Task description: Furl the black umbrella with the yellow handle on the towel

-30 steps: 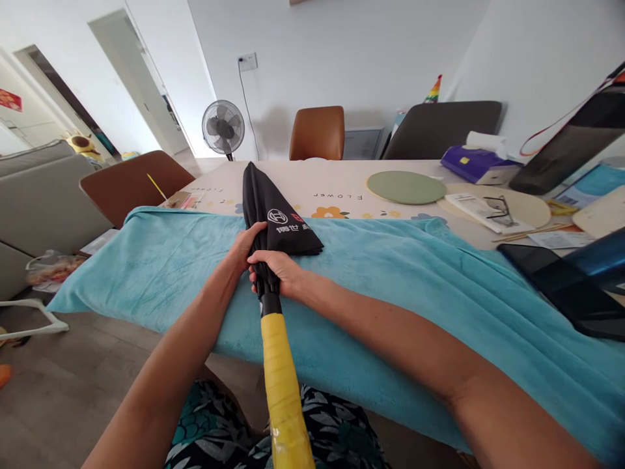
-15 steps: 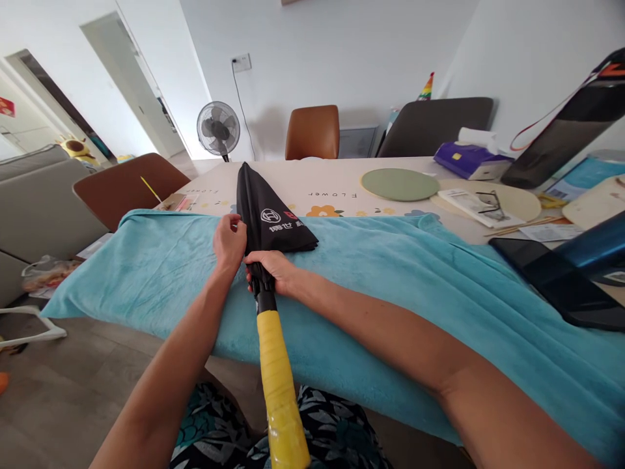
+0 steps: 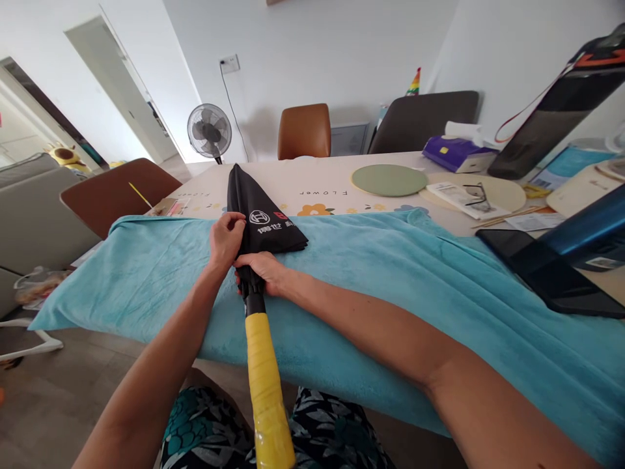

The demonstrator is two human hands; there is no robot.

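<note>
A folded black umbrella (image 3: 268, 225) with white lettering and a round logo lies across a turquoise cloth (image 3: 371, 260), its tip pointing away from me. Its handle (image 3: 266, 384), wrapped in yellow tape, reaches down toward my lap. My right hand (image 3: 261, 268) is wrapped round the gathered fabric just above the handle. On the umbrella's left side, my left hand (image 3: 227, 238) pinches the edge of the black fabric between thumb and fingers. A loose flap of the canopy fans out to the right.
On the table's right are a green oval mat (image 3: 389, 180), eyeglasses (image 3: 477, 195) on a booklet, a purple tissue box (image 3: 458, 154), a black tablet-like slab (image 3: 547, 273) and a dark bottle (image 3: 551, 111). A fan (image 3: 209, 131) and a brown chair (image 3: 304, 132) stand behind.
The view has shifted slightly, so everything sits a little further left. The left fingers have moved slightly along the fabric edge; the right hand keeps its hold.
</note>
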